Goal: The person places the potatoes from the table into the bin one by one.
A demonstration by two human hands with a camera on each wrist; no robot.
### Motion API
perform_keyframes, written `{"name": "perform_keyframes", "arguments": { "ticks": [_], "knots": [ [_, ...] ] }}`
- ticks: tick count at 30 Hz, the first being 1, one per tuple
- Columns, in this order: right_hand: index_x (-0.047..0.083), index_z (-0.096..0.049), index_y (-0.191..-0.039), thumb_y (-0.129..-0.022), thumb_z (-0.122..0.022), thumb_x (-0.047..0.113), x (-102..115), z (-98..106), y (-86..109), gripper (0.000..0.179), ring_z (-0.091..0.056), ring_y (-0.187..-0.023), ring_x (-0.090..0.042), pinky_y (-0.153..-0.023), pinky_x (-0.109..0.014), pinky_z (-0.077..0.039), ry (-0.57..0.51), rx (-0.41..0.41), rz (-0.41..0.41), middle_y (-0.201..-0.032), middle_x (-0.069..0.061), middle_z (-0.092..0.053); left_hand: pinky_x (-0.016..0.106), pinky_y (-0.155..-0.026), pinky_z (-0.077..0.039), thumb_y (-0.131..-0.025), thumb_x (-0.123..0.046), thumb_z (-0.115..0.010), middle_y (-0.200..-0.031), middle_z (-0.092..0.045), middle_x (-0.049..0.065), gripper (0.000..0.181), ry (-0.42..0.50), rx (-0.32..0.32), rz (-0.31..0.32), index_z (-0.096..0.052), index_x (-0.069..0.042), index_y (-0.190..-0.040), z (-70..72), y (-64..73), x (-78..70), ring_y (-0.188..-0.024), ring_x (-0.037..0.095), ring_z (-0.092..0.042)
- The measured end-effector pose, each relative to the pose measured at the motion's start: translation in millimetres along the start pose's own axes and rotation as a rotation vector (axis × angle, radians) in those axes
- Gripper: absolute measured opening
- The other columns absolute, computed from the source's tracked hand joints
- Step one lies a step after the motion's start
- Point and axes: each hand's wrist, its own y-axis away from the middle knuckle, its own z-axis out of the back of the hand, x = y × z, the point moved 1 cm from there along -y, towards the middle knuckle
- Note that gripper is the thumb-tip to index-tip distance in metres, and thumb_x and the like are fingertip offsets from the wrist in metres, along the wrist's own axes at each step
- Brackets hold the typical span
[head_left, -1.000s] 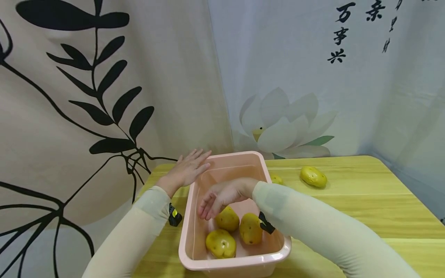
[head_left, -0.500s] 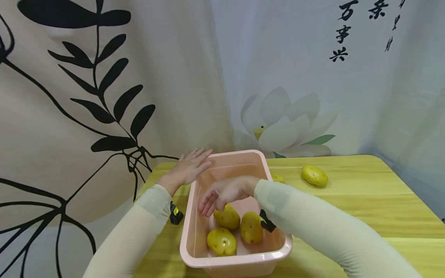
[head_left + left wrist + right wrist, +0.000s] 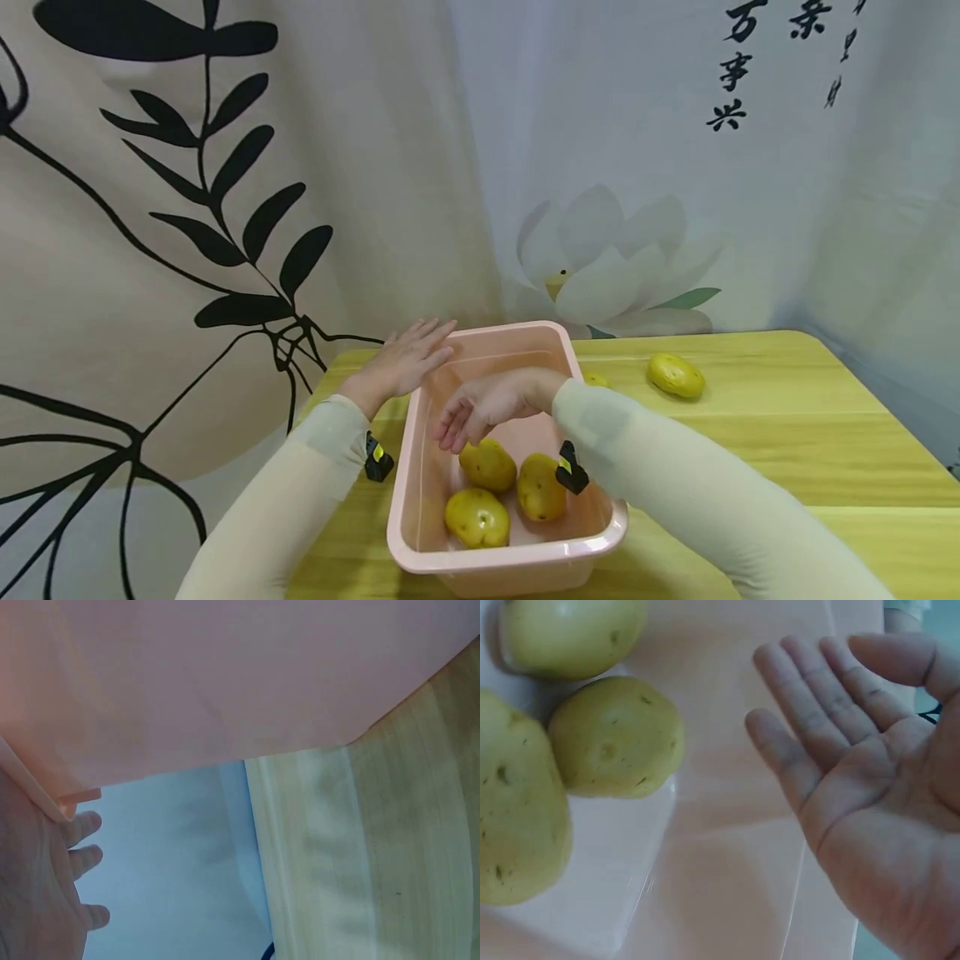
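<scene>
A pink plastic bin (image 3: 510,562) stands on the table with three yellow potatoes inside: one in front (image 3: 477,518), one behind it (image 3: 487,465) and one on the right (image 3: 542,488). My left hand (image 3: 405,360) rests on the rim at the bin's far left corner, fingers straight; its fingertips show past the lip in the left wrist view. Over the bin hangs my right hand (image 3: 495,408), fingers loosely extended and nothing in them. The right wrist view shows its bare palm (image 3: 885,795) beside the potatoes, apart from them.
Another potato (image 3: 675,375) lies on the wooden table (image 3: 765,433) to the right of the bin. Beside the bin's right wall, one more potato (image 3: 596,379) is partly hidden. A printed curtain (image 3: 390,167) hangs right behind the table.
My right hand has risen a little and drawn slightly away from the potatoes. The left hand and the potatoes stay where they were.
</scene>
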Motion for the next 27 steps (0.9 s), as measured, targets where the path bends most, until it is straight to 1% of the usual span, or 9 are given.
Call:
{"name": "perform_keyframes", "arguments": {
  "ticks": [2, 5, 11, 17, 21, 27],
  "knots": [
    [-0.002, -0.054, -0.128, -0.088, -0.056, -0.005, 1.9, 1.7, 2.5, 0.041, -0.059, -0.114, -0.023, -0.096, -0.03, -0.047, -0.001, 0.001, -0.009, -0.128, -0.016, -0.058, 0.064, -0.111, -0.002, -0.102, -0.053, -0.028, -0.16, -0.013, 0.008, 0.058, 0.002, -0.001, 0.004, -0.016, -0.033, -0.155, 0.9, -0.4, 0.1, -0.147, 0.031, -0.003],
    [-0.001, -0.053, -0.131, -0.089, -0.059, 0.0, 4.7, 3.4, 6.3, 0.042, -0.059, -0.113, -0.022, -0.096, -0.03, -0.047, -0.002, -0.003, -0.018, -0.129, -0.015, -0.058, 0.064, -0.111, -0.002, -0.102, -0.053, -0.028, -0.16, -0.013, 0.008, 0.058, -0.002, -0.001, 0.009, -0.017, -0.033, -0.155, 1.9, -0.6, 0.2, -0.147, 0.032, -0.004],
    [0.002, -0.052, -0.132, -0.09, -0.061, 0.003, 10.7, 2.8, 15.9, 0.043, -0.057, -0.116, -0.023, -0.097, -0.031, -0.047, -0.009, -0.009, -0.045, -0.13, -0.012, -0.057, 0.064, -0.111, -0.003, -0.102, -0.054, -0.029, -0.16, -0.013, 0.008, 0.059, 0.012, 0.016, -0.007, -0.017, -0.032, -0.155, 0.0, -2.3, -0.5, -0.146, 0.034, -0.006],
    [0.003, -0.052, -0.133, -0.091, -0.063, 0.008, 24.5, 2.3, 27.4, 0.045, -0.056, -0.117, -0.018, -0.098, -0.029, -0.046, 0.066, 0.018, -0.042, -0.127, -0.005, -0.059, 0.063, -0.112, -0.004, -0.101, -0.055, -0.028, -0.16, -0.015, 0.008, 0.059, 0.009, -0.009, 0.0, -0.018, -0.032, -0.155, 0.1, -1.8, 0.8, -0.146, 0.034, -0.008],
    [0.003, -0.05, -0.134, -0.091, -0.063, 0.01, 33.8, 2.3, 36.3, 0.046, -0.056, -0.118, -0.017, -0.099, -0.029, -0.045, 0.098, 0.028, -0.035, -0.132, -0.008, -0.056, 0.062, -0.112, -0.003, -0.101, -0.055, -0.028, -0.16, -0.014, 0.008, 0.059, 0.014, -0.015, 0.003, -0.019, -0.033, -0.155, 0.7, -1.2, 0.1, -0.146, 0.033, -0.007],
    [0.002, -0.049, -0.135, -0.089, -0.062, 0.009, 42.4, -1.8, 50.7, 0.048, -0.055, -0.119, -0.019, -0.099, -0.028, -0.045, 0.123, 0.046, -0.025, -0.132, -0.007, -0.057, 0.061, -0.113, -0.002, -0.101, -0.057, -0.027, -0.161, -0.012, 0.006, 0.059, 0.024, 0.0, 0.012, -0.017, -0.035, -0.155, -1.7, 0.2, -1.0, -0.147, 0.032, -0.005]
  ]
}}
